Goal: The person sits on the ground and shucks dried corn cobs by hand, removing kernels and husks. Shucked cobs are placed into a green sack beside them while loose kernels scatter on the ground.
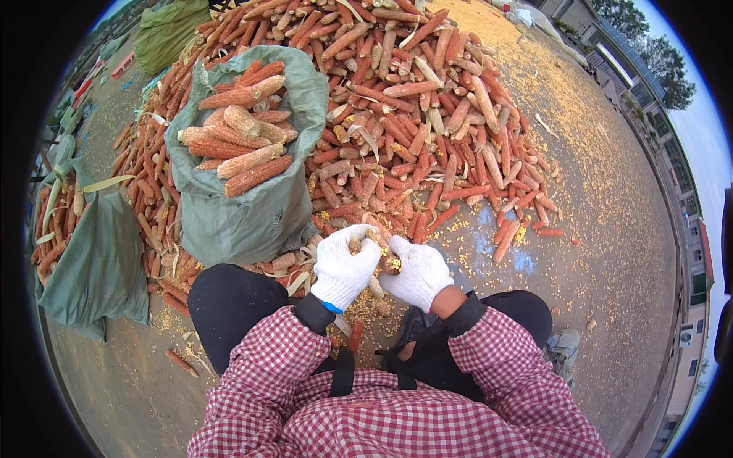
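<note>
My left hand point(346, 264), in a white knit glove with a blue edge, is closed around a small corn cob piece point(355, 246) between thumb and fingers. Close beside it, my right hand point(416, 271), also gloved in white, grips a cob piece point(393, 263) with some yellow kernels on it. The hands nearly meet above the near edge of a large heap of reddish corn cobs point(395, 131). The far ends of the held pieces blend with the cobs behind. Loose kernels point(366, 312) lie on the ground below my hands.
An open green woven sack point(240, 223) full of cobs stands at the heap's left front. Another green sack point(94, 263) with cobs is farther left. Yellow kernels point(567, 109) spread over the ground at the right and back. My bent knees flank my hands.
</note>
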Available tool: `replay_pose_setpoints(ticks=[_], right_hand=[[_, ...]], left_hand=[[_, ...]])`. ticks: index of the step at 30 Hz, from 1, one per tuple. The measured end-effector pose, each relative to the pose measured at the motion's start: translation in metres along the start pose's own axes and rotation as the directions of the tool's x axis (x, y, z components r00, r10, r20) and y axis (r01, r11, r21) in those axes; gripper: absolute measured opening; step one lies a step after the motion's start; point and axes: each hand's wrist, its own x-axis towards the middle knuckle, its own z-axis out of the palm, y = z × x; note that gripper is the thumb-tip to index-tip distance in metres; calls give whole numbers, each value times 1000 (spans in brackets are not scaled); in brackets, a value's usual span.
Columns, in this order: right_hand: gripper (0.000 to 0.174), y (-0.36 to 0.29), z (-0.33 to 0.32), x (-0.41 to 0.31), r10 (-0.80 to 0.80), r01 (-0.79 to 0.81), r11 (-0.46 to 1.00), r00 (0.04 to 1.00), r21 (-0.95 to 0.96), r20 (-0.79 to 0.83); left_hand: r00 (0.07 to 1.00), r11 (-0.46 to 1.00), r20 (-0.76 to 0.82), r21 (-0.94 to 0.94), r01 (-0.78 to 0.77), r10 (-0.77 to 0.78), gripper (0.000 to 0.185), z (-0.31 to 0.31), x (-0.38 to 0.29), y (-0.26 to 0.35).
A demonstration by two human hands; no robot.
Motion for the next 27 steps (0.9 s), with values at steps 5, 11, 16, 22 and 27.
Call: replay_pose_setpoints(ticks=[5,11,16,22,27], right_hand=[[40,0,1,-1,-47,49,989,999,137,-15],[40,3,3,1,82,-78,994,995,75,-54],[37,2,9,-1,66,-64,998,993,29,-100],[36,6,16,1,62,-58,998,991,38,-116],[37,-1,11,-2,51,-54,999,985,-9,-165]], left_hand=[[986,988,-78,46,-146,149,26,4,5,-32],[986,982,117,-134,130,-115,33,0,7,-3],[993,998,103,0,56,-56,35,-4,5,8],[999,999,37,14,-37,37,30,-1,6,0],[995,999,93,-12,46,-45,28,-1,7,1]])
